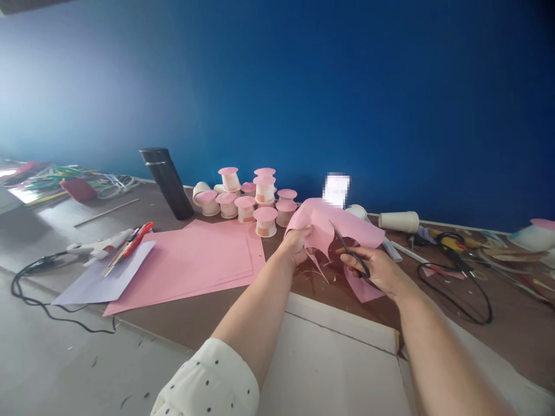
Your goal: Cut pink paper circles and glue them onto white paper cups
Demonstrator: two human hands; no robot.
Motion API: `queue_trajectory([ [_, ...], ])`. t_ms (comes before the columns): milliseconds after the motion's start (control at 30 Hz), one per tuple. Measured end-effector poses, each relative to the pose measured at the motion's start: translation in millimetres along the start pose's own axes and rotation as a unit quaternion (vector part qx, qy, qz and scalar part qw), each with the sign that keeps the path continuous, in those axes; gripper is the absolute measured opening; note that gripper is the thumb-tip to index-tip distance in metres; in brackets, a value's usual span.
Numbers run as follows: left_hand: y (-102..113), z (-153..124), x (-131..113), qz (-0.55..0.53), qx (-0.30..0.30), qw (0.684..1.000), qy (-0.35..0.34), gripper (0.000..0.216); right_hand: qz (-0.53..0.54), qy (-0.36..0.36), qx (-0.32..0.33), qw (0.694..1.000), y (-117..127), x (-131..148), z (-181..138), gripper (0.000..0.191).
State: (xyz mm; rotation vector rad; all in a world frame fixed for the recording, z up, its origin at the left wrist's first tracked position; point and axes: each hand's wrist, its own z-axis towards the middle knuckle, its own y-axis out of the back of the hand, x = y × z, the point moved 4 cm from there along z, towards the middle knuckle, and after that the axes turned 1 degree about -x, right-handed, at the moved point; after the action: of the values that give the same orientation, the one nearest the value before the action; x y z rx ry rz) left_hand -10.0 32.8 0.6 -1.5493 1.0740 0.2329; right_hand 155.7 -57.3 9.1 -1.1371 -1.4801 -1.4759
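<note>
My left hand (298, 245) grips a sheet of pink paper (318, 216) by its near left edge. Curved cut-outs run along the sheet's lower side, and thin strips dangle below it. In my right hand (375, 267) is a pair of scissors (359, 263) with black handles, its blades pointing up and left against the paper. A pink scrap (363, 290) lies beneath the right hand. Behind the left hand stand several upturned paper cups (265, 222) topped with pink paper discs.
Large pink sheets (208, 254) lie left of my hands. On a lilac sheet (108, 283) rest a white glue gun (97, 247) and a red cutter (130, 245). A black bottle (167, 182) stands by the blue wall. A cup stack (398, 221) and black cable (485, 300) lie right.
</note>
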Motion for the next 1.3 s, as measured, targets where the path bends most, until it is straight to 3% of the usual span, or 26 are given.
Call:
queue_trajectory([
  [933,5,3,4,0.042,0.005,0.999,0.002,0.023,0.008,-0.036,-0.002,0.999,7,4,-7,0.052],
  [1300,2,-3,1,0.076,-0.013,0.997,0.0,0.021,-0.028,-0.024,-0.005,0.999,7,11,-10,0.063],
])
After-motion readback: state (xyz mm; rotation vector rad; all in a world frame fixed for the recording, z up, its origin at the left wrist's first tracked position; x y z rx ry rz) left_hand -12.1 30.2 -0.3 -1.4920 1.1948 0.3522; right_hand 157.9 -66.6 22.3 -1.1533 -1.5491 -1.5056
